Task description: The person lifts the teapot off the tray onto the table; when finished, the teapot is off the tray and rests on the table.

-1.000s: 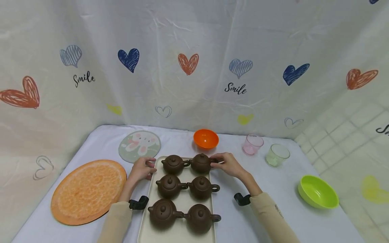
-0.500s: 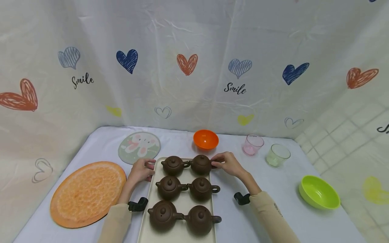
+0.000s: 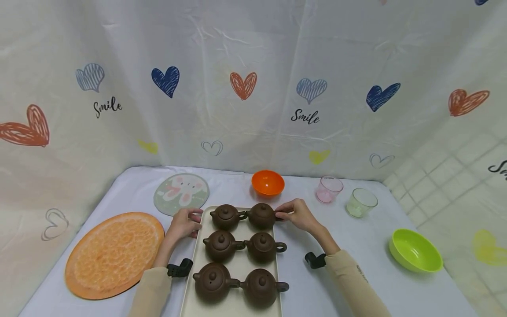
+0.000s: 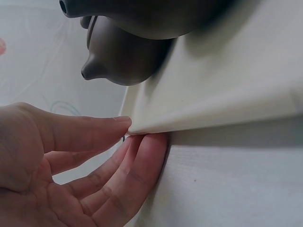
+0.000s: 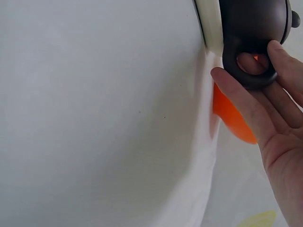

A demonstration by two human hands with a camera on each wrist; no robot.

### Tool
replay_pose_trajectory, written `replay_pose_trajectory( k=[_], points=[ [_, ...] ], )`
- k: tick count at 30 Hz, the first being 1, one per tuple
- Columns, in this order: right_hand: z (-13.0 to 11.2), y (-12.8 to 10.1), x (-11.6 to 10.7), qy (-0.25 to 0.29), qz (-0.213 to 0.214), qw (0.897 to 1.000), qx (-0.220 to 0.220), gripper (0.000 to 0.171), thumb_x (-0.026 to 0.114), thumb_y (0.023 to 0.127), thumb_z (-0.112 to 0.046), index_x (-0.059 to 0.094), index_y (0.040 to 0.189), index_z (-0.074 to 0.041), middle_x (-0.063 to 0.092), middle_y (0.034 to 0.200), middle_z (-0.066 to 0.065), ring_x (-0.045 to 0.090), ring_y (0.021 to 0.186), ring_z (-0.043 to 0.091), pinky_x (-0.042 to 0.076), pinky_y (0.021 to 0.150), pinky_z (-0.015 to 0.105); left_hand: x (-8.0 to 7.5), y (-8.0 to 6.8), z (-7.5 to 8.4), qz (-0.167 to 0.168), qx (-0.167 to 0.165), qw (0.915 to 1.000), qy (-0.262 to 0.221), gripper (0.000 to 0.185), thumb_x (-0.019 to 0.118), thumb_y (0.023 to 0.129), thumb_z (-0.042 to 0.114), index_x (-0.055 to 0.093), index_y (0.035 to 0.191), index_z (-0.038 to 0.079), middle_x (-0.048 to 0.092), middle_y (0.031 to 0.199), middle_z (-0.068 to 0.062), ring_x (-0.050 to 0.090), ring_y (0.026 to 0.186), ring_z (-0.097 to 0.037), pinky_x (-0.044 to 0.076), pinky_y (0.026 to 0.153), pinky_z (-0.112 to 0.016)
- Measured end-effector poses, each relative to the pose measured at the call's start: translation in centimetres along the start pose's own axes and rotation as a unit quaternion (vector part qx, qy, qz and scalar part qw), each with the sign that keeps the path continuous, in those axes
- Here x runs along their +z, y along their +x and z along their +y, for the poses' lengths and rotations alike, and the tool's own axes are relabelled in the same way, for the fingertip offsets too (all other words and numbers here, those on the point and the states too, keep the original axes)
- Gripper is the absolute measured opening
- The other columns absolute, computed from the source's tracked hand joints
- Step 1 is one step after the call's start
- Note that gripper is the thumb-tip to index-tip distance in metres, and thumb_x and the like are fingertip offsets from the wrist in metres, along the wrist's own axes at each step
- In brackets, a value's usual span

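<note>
Brown, the pot (image 3: 262,215) sits just left of the right grip (image 3: 296,215), on the far end of the tray (image 3: 231,311); its spout points left, away from that grip, its spout-to-handle line crosswise. Thumb and fingers are clamped on its handle (image 5: 230,62); only the right wrist view shows a finger through the loop. Only the left wrist view shows the left grip (image 3: 184,223) pinching the tray's rim, thumb above, fingertips beneath. Lengthwise, the tray runs away from the person, between the grips.
</note>
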State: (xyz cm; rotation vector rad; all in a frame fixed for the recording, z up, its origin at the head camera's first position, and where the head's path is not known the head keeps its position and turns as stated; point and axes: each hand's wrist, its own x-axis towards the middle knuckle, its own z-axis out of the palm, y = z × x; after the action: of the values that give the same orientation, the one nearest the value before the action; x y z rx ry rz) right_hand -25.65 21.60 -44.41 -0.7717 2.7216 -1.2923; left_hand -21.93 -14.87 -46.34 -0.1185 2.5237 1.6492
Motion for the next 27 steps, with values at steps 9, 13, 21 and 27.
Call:
replay_pose_trajectory(
  k=[9, 13, 21, 27],
  points=[
    [0.2, -0.1, 0.2, 0.001, 0.015, 1.0, 0.004, 0.015, 0.073, 0.081, -0.004, 0.075, 0.094, 0.002, 0.074, 0.085, 0.012, 0.071, 0.076, 0.016, 0.056, 0.065, 0.02, 0.0, -0.1, 0.1, 0.005, 0.006, 1.0, 0.001, 0.046, 0.064, 0.074, -0.01, 0.06, 0.12, -0.007, 0.064, 0.091, -0.019, 0.062, 0.055, -0.016, 0.058, 0.049, -0.033],
    [0.2, -0.3, 0.0, 0.009, 0.027, 1.0, 0.003, 0.016, 0.074, 0.081, -0.004, 0.075, 0.095, 0.003, 0.074, 0.086, 0.014, 0.072, 0.076, 0.018, 0.056, 0.064, 0.02, 0.0, -0.2, 0.1, 0.004, 0.008, 1.0, -0.005, 0.047, 0.064, 0.074, -0.01, 0.059, 0.12, -0.008, 0.064, 0.09, -0.019, 0.062, 0.056, -0.016, 0.058, 0.049, -0.034],
    [0.7, -1.6, -1.8, 0.039, 0.046, 0.998, 0.017, 0.018, 0.072, 0.081, -0.002, 0.073, 0.097, 0.008, 0.072, 0.09, 0.02, 0.072, 0.079, 0.021, 0.057, 0.067, 0.018, 0.1, -0.1, 0.0, 0.001, 0.003, 1.0, -0.007, 0.047, 0.064, 0.075, -0.01, 0.059, 0.121, -0.007, 0.064, 0.091, -0.018, 0.062, 0.058, -0.016, 0.058, 0.05, -0.034],
    [1.7, -3.3, -3.9, 0.038, 0.049, 0.998, 0.017, 0.019, 0.07, 0.083, 0.001, 0.071, 0.098, 0.011, 0.07, 0.092, 0.024, 0.072, 0.077, 0.019, 0.057, 0.068, 0.018, 0.0, 0.0, -0.1, -0.002, 0.003, 1.0, -0.005, 0.047, 0.064, 0.075, -0.01, 0.059, 0.121, -0.007, 0.064, 0.09, -0.018, 0.061, 0.057, -0.016, 0.058, 0.05, -0.034]
  ],
)
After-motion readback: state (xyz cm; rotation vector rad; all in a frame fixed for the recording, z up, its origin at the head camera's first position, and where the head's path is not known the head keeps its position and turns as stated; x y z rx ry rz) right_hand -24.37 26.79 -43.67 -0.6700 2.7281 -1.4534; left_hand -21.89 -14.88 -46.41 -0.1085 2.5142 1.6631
